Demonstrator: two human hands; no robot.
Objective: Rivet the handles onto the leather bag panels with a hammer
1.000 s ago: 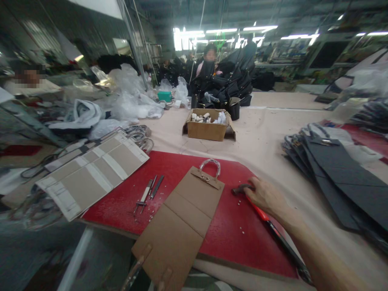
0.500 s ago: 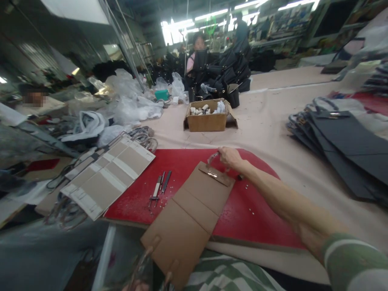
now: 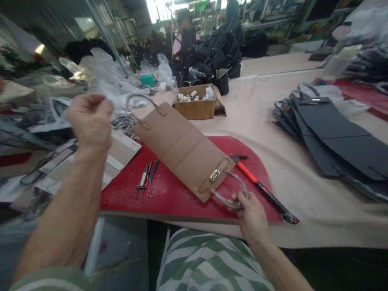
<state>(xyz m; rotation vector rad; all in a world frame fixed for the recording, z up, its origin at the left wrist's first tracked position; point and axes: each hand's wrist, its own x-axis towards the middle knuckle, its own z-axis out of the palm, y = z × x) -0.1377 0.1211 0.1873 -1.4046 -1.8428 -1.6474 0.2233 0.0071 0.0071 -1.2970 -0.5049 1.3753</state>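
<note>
- Swung round since a moment ago, the brown bag panel (image 3: 183, 147) is held over the red board (image 3: 121, 204);
- its creased face is fitted with a shiny metal clasp (image 3: 215, 175);
- its clasp-end handle (image 3: 222, 201) is gripped by the right hand (image 3: 254, 216);
- the left hand (image 3: 91, 121) is raised, curled into a fist, near the far handle (image 3: 138, 95).

Workshop interior. A bench (image 3: 300, 206) with a creased, pale pinkish cover spans the near right to the far side, where a whitish line crosses it. Far centre: a glaring window-like panel (image 3: 154, 11) and strip lights (image 3: 178, 6). Far left: a dim grey-green wall (image 3: 54, 16), with a slanting metal pole (image 3: 105, 37) before it. Far right: a dark rectangular panel (image 3: 323, 7). Near left: a pale slanting bar (image 3: 94, 246) below the bench; floor indistinct.
</note>
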